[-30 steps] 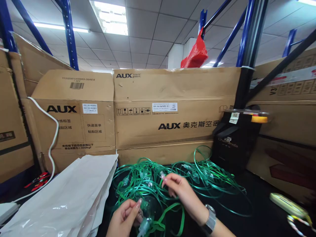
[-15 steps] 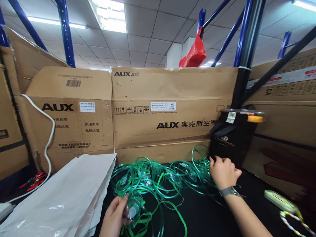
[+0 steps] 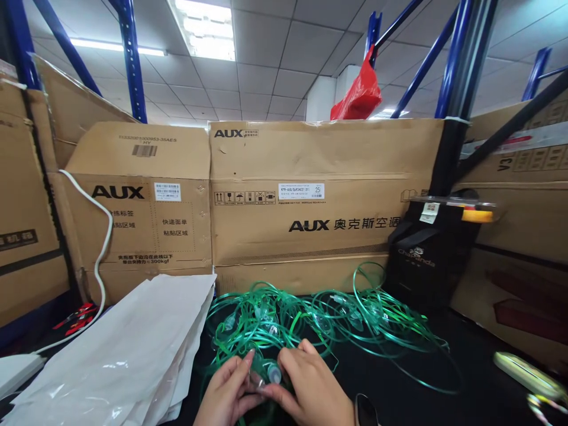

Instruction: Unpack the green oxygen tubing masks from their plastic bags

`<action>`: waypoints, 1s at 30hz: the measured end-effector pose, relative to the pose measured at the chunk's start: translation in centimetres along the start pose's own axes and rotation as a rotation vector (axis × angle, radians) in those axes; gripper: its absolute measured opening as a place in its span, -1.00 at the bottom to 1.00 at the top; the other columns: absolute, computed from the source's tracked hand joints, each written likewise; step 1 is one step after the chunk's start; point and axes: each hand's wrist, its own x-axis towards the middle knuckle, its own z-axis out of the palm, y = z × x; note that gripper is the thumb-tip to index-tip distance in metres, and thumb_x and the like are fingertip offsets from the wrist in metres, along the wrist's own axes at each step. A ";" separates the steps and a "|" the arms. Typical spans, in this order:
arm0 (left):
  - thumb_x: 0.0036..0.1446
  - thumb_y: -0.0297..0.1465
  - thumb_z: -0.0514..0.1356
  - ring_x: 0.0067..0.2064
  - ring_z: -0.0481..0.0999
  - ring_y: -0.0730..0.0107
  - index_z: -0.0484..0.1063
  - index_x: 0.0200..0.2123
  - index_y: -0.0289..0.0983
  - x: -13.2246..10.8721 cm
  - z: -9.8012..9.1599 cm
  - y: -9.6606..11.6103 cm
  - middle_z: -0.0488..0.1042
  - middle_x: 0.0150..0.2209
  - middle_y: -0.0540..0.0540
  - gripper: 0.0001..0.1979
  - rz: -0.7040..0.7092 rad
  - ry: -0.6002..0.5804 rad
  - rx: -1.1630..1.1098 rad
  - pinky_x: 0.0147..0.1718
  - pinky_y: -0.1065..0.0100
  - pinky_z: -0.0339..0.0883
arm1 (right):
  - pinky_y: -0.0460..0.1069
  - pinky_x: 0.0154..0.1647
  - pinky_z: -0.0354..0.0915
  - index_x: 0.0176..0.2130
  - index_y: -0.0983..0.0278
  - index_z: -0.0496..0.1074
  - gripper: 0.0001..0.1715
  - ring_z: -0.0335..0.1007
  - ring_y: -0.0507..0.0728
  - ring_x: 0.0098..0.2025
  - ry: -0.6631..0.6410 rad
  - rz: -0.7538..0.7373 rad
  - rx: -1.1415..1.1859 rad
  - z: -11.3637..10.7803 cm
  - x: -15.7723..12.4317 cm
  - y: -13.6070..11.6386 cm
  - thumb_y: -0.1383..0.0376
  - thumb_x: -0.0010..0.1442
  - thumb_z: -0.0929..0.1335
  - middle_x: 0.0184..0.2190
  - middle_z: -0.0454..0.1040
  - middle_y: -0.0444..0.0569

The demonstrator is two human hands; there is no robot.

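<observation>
A clear green oxygen mask (image 3: 274,373) with a pale round connector sits low in front of me, between my hands. Pinched at its left edge is my left hand (image 3: 231,387), thumb and fingers closed. My right hand (image 3: 310,384) has its fingers curled against the mask's right side, the thumb reaching toward the left hand. Just beyond lies a tangled heap of green tubing (image 3: 275,313) with other clear mask parts in it. More coiled tubing (image 3: 390,319) spreads to the right across the black surface. The lower part of the mask is hidden by my fingers.
White plastic bags (image 3: 128,349) are stacked at the left, near a white cable (image 3: 106,236) and a red object (image 3: 80,319). Large AUX cartons (image 3: 323,160) wall off the back. A black bag (image 3: 421,260) stands at back right; a yellow-green case (image 3: 528,376) lies at right.
My right hand has left the tubing at the right and come to the mask beside my left hand. The right-hand tubing has spread toward the right. The view has shifted slightly.
</observation>
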 end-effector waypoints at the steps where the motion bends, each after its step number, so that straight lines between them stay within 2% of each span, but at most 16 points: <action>1: -0.34 -0.21 0.40 -0.53 0.47 0.38 0.32 -0.68 -0.30 0.0 0.0 0.0 0.43 -0.67 0.02 -0.64 -0.002 -0.011 0.008 -0.45 0.35 0.38 | 0.02 -0.21 0.08 -0.44 0.24 0.20 -0.65 0.30 0.09 -0.46 0.005 0.033 0.003 0.0 0.0 0.4 0.07 0.23 0.16 -0.53 0.40 -0.11; 4: -0.26 -0.17 0.35 -0.43 0.48 0.34 0.40 -0.61 -0.31 0.4 -0.5 -0.5 0.50 -0.57 -0.06 -0.68 0.102 -0.027 0.165 -0.37 0.36 0.35 | -0.04 -0.33 0.10 -0.45 0.23 0.19 -0.65 0.28 0.08 -0.46 0.035 0.146 0.075 0.0 0.3 1.7 0.13 0.28 0.10 -0.55 0.37 -0.13; 8: -0.15 -0.24 0.30 -0.41 0.43 0.37 0.41 -0.56 -0.28 0.9 -1.2 -1.7 0.45 -0.49 -0.05 -0.78 0.419 -0.090 0.486 -0.42 0.41 0.31 | -0.11 -0.53 0.04 -0.48 0.22 0.13 -0.59 0.15 0.02 -0.57 0.018 0.296 0.384 0.9 0.5 3.0 0.08 0.29 0.04 -0.62 0.23 -0.20; 11: -0.16 -0.34 0.28 -0.31 0.44 0.29 0.42 -0.47 -0.24 1.1 -1.8 -2.5 0.43 -0.40 -0.07 -0.86 0.554 -0.147 0.735 -0.39 0.36 0.33 | -0.12 -0.54 0.04 -0.49 0.22 0.10 -0.56 0.10 -0.02 -0.60 -0.046 0.321 0.579 1.2 0.5 3.1 0.01 0.26 0.06 -0.66 0.15 -0.25; 14: -0.22 -0.44 0.26 -0.26 0.45 0.26 0.40 -0.38 -0.21 1.4 -2.6 -3.3 0.46 -0.33 -0.08 -0.78 0.622 -0.168 0.946 -0.37 0.33 0.34 | -0.12 -0.47 0.08 -0.48 0.24 0.17 -0.56 0.13 -0.01 -0.52 -0.049 0.319 0.624 1.0 0.5 2.8 0.01 0.25 0.10 -0.59 0.21 -0.21; 19: -0.16 -0.48 0.18 -0.33 0.47 0.28 0.31 -0.21 -0.21 2.1 -3.7 -3.8 0.47 -0.34 -0.08 -0.66 0.705 -0.063 1.021 -0.50 0.39 0.33 | -0.12 -0.40 0.14 -0.35 0.26 0.26 -0.68 0.18 0.02 -0.41 -0.066 0.323 0.708 0.7 0.4 2.8 0.05 0.18 0.23 -0.48 0.29 -0.17; 21: -0.08 -0.46 0.16 -0.37 0.46 0.31 0.36 -0.24 -0.20 2.1 -3.8 -3.5 0.45 -0.40 -0.06 -0.74 0.757 -0.059 1.082 -0.49 0.39 0.32 | -0.11 -0.35 0.17 -0.33 0.26 0.29 -0.71 0.23 0.03 -0.37 -0.102 0.301 0.755 0.8 0.5 2.8 0.08 0.15 0.27 -0.43 0.34 -0.14; 24: 0.01 -0.43 0.14 -0.39 0.43 0.34 0.43 -0.38 -0.20 2.0 -3.7 -2.9 0.41 -0.44 -0.04 -0.91 0.816 -0.088 1.161 -0.40 0.37 0.32 | -0.10 -0.32 0.18 -0.38 0.28 0.32 -0.75 0.25 0.04 -0.35 -0.139 0.297 0.724 1.0 0.4 2.5 0.13 0.10 0.32 -0.43 0.36 -0.12; 27: 0.09 -0.42 0.09 -0.38 0.43 0.35 0.44 -0.41 -0.20 1.7 -3.5 -2.5 0.39 -0.45 -0.04 -0.87 0.858 -0.102 1.196 -0.38 0.37 0.32 | -0.10 -0.37 0.15 -0.44 0.29 0.32 -0.78 0.22 0.05 -0.38 -0.123 0.350 0.659 1.4 0.4 2.3 0.18 0.06 0.36 -0.46 0.33 -0.12; 30: 0.10 -0.39 0.09 -0.37 0.42 0.33 0.44 -0.42 -0.21 1.6 -3.4 -2.4 0.38 -0.44 -0.05 -0.86 0.892 -0.086 1.210 -0.36 0.37 0.32 | -0.11 -0.42 0.12 -0.45 0.29 0.31 -0.83 0.18 0.02 -0.43 -0.110 0.390 0.720 1.8 0.4 2.1 0.24 0.04 0.37 -0.50 0.30 -0.15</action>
